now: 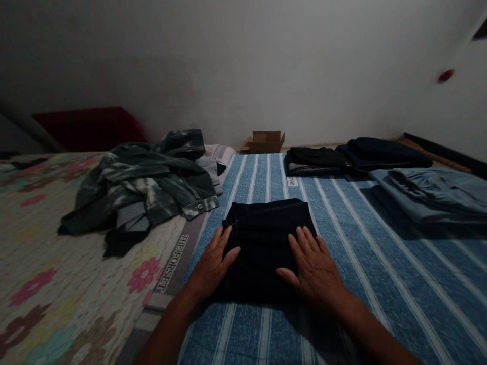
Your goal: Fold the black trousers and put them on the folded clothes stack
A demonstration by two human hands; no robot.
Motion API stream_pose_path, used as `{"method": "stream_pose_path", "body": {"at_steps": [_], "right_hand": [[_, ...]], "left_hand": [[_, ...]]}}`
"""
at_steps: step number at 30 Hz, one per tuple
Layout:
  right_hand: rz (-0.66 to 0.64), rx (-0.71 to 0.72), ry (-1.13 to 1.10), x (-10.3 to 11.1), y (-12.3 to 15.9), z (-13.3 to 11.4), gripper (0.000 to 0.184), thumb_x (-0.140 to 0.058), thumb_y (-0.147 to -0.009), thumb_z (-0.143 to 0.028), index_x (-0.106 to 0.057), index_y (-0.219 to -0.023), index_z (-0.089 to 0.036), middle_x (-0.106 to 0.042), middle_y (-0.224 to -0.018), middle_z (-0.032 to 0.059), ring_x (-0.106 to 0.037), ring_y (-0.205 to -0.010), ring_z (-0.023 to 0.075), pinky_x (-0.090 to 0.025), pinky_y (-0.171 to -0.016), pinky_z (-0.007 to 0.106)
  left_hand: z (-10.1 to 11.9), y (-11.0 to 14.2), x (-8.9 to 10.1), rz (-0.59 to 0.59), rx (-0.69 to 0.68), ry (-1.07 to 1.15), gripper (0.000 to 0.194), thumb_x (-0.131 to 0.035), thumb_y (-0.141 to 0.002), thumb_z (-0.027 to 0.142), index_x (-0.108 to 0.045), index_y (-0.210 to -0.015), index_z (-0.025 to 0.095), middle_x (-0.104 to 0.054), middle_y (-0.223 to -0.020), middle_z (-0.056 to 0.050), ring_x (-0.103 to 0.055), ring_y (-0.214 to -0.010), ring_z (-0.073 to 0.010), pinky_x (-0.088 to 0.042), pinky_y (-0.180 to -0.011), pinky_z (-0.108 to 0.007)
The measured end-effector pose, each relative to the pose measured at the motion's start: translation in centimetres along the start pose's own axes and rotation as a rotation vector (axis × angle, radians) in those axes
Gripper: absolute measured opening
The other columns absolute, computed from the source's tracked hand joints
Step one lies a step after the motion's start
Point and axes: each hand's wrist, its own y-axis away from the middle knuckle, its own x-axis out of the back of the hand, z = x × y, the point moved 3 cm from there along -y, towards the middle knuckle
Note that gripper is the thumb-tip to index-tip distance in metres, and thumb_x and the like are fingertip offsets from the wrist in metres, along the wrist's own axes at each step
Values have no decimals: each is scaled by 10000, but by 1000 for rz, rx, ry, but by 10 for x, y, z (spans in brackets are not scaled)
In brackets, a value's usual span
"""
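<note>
A dark, near-black folded garment point(262, 248), which looks like trousers, lies flat on a blue striped sheet point(243, 334). My left hand point(215, 261) rests along its left edge with the fingers stretched forward and the thumb on the cloth. On the right part of the garment lies my right hand point(314, 263), palm down and fingers spread. Neither hand grips anything. The room is dim, so the garment's lower folds are hard to make out.
A rumpled grey-green patterned jacket point(148, 177) lies to the left on a flowered cover point(91, 274). Folded dark clothes point(380, 154) and light-blue folded clothes point(445, 195) lie on the right. An open cardboard box point(266, 142) stands by the far wall.
</note>
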Motion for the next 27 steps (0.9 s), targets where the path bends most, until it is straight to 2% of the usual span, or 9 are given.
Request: {"method": "stream_pose_path", "body": {"at_steps": [6, 9, 14, 20, 23, 27], "right_hand": [[21, 4, -6, 15, -22, -3, 856, -411, -830, -688, -359, -1413, -62, -316, -1446, 251, -232, -1354, 380, -186, -1087, 523], [-8, 10, -7, 6, -32, 2, 896, -375, -822, -721, -362, -1405, -40, -321, -1441, 256, -237, -1347, 394, -187, -1082, 530], [-19, 10, -29, -8, -33, 9, 913, -326, -825, -737, -359, -1404, -32, -342, -1429, 255, -255, -1340, 392, -191, -1081, 530], [2, 14, -67, 0, -30, 7, 807, -399, -835, -674, -395, -1393, -91, -328, -1446, 223, -235, -1352, 376, -203, -1082, 522], [81, -59, -136, 4, -21, 10, 728, -466, -841, -583, -392, -1389, -110, -297, -1465, 211, -228, -1361, 355, -236, -1079, 507], [204, -241, -379, -2, -6, 26, 635, -491, -841, -430, -359, -1388, -136, -361, -1432, 172, -343, -1318, 296, -344, -1040, 448]], "left_hand": [[-2, -1, -1, -10, 10, 6, 673, -314, -896, 531, -279, -1437, 132, -181, -1539, -135, -160, -1403, -267, -188, -1129, -452], [-2, -1, -2, -33, 24, 18, 688, -309, -895, 533, -263, -1442, 119, -159, -1541, -148, -137, -1408, -266, -169, -1131, -459], [-2, -1, -3, -40, 8, 17, 694, -320, -890, 545, -264, -1445, 131, -163, -1543, -135, -149, -1405, -268, -178, -1131, -450], [-4, -3, -3, -15, -7, 31, 690, -320, -891, 546, -273, -1442, 133, -189, -1536, -134, -161, -1403, -259, -179, -1132, -443], [-5, -3, 0, 13, -18, 42, 684, -314, -890, 555, -293, -1436, 143, -207, -1532, -129, -178, -1399, -254, -192, -1129, -444], [-15, -5, 4, 53, 11, 31, 671, -328, -881, 572, -359, -1412, 162, -277, -1509, -119, -247, -1374, -270, -245, -1112, -457]]}}
